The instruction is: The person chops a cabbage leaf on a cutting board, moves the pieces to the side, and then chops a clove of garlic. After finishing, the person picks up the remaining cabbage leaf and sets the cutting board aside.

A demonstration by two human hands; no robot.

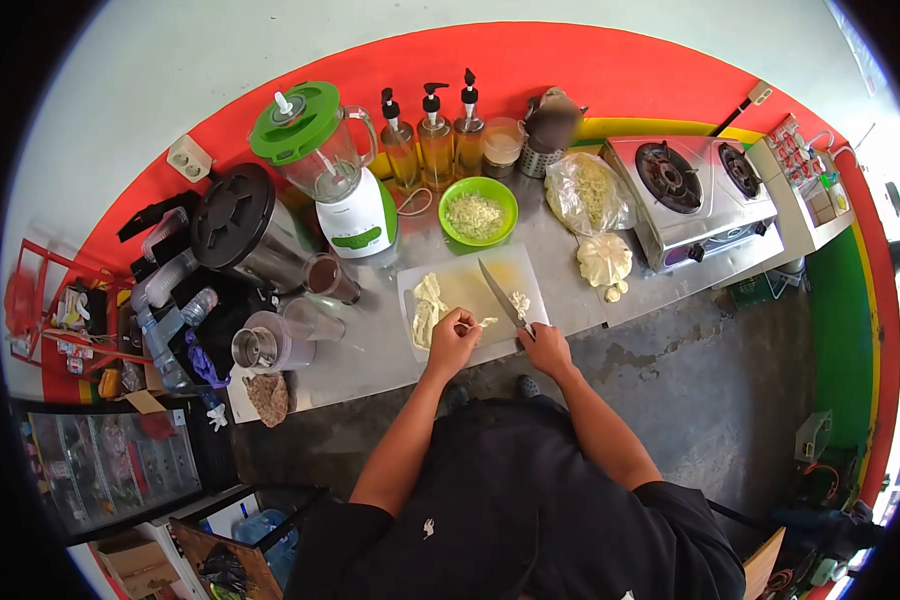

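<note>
My right hand [546, 350] is closed around the handle of a kitchen knife [497, 287], its blade slanting up and left over the white cutting board [440, 277]. Between the fingertips of my left hand [452, 342] is a thin pale strip [486, 322], possibly mushroom. Long cream-coloured pieces [427, 308] lie on the board's left side. Beside the blade is a small heap of pale chopped bits [520, 302]. Behind the board, a green bowl [450, 233] holds more chopped pale pieces. A pale, ruffled cluster resembling oyster mushroom [604, 260] rests to the right.
A clear plastic bag [592, 192] of pale food lies by the two-burner gas stove [705, 235]. Three pump bottles [435, 145] line the wall beside a green-and-white blender [355, 215]. Further left are a dark-lidded steel container [235, 215] and a brown cup [328, 278].
</note>
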